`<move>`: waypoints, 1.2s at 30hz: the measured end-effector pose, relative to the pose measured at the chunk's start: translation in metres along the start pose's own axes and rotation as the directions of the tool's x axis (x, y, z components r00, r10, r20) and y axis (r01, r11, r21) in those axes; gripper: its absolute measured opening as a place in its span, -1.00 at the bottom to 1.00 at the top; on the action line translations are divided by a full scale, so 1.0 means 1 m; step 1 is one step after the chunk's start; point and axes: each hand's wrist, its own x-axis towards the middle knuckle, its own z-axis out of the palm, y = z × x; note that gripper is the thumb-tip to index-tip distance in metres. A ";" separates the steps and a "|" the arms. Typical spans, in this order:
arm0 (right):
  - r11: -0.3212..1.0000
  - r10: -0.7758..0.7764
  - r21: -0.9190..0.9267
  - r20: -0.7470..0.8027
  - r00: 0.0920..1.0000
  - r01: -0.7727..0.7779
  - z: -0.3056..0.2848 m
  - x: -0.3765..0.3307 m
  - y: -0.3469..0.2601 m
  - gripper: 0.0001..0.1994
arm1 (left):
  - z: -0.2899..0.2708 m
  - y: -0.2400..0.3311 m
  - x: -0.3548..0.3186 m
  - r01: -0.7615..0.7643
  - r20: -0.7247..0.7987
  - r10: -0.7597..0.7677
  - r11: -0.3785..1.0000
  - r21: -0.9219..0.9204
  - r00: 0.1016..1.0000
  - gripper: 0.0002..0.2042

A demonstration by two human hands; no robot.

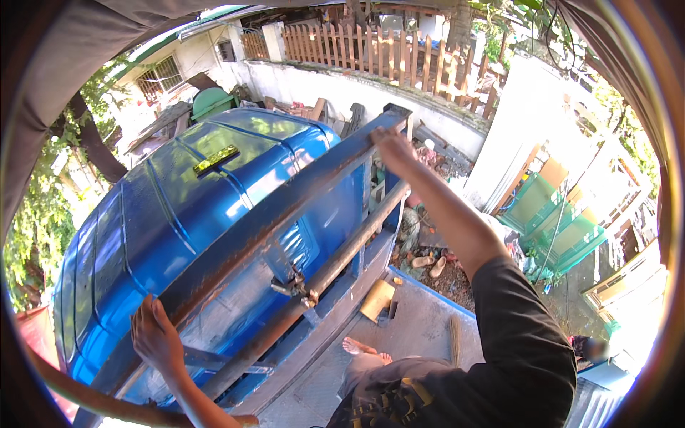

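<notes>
A long blue metal beam [257,221] with rust along its lower edge runs diagonally from the lower left to the upper middle. My right hand [392,148] is closed over its far end, arm stretched out. My left hand [158,339] grips the near part, fingers up against the beam. Below the beam, a rusty round pipe [285,319] lies along a blue frame [314,328], with a metal clamp-like fitting [292,287] near its middle. Beyond the beam stands a blue vehicle cab [143,221], with a yellow spirit level [215,160] lying on its roof.
My bare foot [360,347] is on a grey metal bed [421,335] with a yellow cylindrical container [377,299] and a wooden stick [455,341]. Slippers [430,264] lie on the ground beyond. A picket fence [385,57] tops a white wall. Another person [589,348] is at the lower right.
</notes>
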 end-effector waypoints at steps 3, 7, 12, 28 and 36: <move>0.964 -0.263 0.018 -0.110 0.958 0.267 0.004 -0.012 -0.067 -0.53 | -0.016 -0.013 -0.004 0.051 0.009 -0.052 0.996 0.068 0.999 -0.50; 0.987 0.057 0.135 0.200 0.978 -0.085 -0.035 0.019 -0.037 -0.68 | -0.013 -0.021 -0.009 0.058 0.020 -0.061 0.993 0.102 0.998 -0.50; 0.995 -0.072 0.068 0.010 0.997 0.071 0.006 0.017 -0.019 -0.55 | -0.020 -0.004 0.003 -0.019 -0.101 0.029 0.995 0.098 0.994 -0.54; 0.827 -0.118 0.560 0.254 0.960 -0.046 0.010 0.085 0.081 -0.51 | -0.006 0.014 0.017 -0.001 -0.147 0.002 1.000 0.011 0.989 -0.47; 0.639 -0.682 0.683 0.291 0.671 0.354 -0.009 0.083 -0.084 -0.41 | -0.002 -0.004 -0.001 0.125 -0.027 -0.124 0.991 0.043 0.992 -0.52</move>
